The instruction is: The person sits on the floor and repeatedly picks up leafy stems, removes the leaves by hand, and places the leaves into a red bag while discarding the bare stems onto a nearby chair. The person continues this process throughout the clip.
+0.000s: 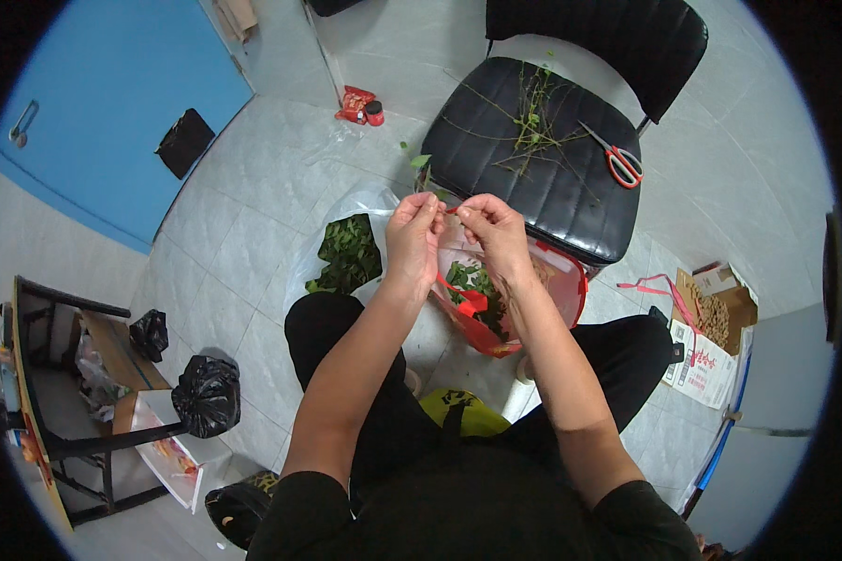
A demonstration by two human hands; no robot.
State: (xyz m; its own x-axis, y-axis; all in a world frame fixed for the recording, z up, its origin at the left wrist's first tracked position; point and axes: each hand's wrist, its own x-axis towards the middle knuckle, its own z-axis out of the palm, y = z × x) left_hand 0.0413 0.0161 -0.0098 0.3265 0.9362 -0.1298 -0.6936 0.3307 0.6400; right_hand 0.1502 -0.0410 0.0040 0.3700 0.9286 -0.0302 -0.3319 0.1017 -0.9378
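Note:
My left hand [418, 221] pinches a thin leafy green stem [421, 168] that rises above its fingers. Close beside it, my right hand [490, 224] has thumb and fingertips together at a small reddish piece between the two hands; whether it is part of the stem I cannot tell. Below the right hand stands a red and clear plastic bag [565, 280] with green leaves [470, 275] inside. Left of the hands, a translucent plastic bag [309, 256] holds a heap of dark green leaves [351, 249]. Bare thin stems [533, 130] and red-handled scissors [623, 167] lie on the black chair seat [477, 133].
A cardboard box [742, 308] of peanut-like pieces stands at the right, with a pink ribbon [677, 301] beside it. A red packet [354, 105] and a small jar [375, 113] are on the tiled floor. At the left are black plastic bags [207, 396] and a black-framed rack [91, 449].

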